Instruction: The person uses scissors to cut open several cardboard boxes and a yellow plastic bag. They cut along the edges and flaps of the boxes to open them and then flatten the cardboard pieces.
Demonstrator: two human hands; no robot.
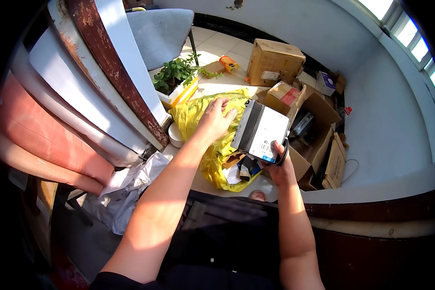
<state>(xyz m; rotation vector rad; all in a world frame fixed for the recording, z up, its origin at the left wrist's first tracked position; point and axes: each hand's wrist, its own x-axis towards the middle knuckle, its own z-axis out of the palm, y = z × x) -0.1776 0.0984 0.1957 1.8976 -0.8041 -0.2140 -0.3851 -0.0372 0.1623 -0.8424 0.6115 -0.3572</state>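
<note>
Two bare hands work at the centre of the frame, above a crinkled yellow plastic bag with an open mouth. The item in hand is a flat, rectangular white box with a broad dark band, located right of centre, tilted, with its printed face toward the viewer. Judged by appearance, the box is light to moderate in weight and stiff, with flat walls and defined edges; its smooth face may slip under a fingertip grip, and its corners probably dent if squeezed. Best purchase: opposite edges, thumb on the face and fingers supporting underneath. The right hand grips the lower right corner, thumb pressed on the face, the other fingers mostly hidden beneath; a black loop-shaped object sits at the same hand, its full form obscured. The right forearm rises almost vertically from the lower edge. The left hand hangs over the bag, apart from the box, with fingers loosely curled, thumb separated from them, and nothing visible between. The left forearm runs diagonally from lower left. At the bag's mouth, below the box, lie mixed cardboard and paper scraps.
</note>
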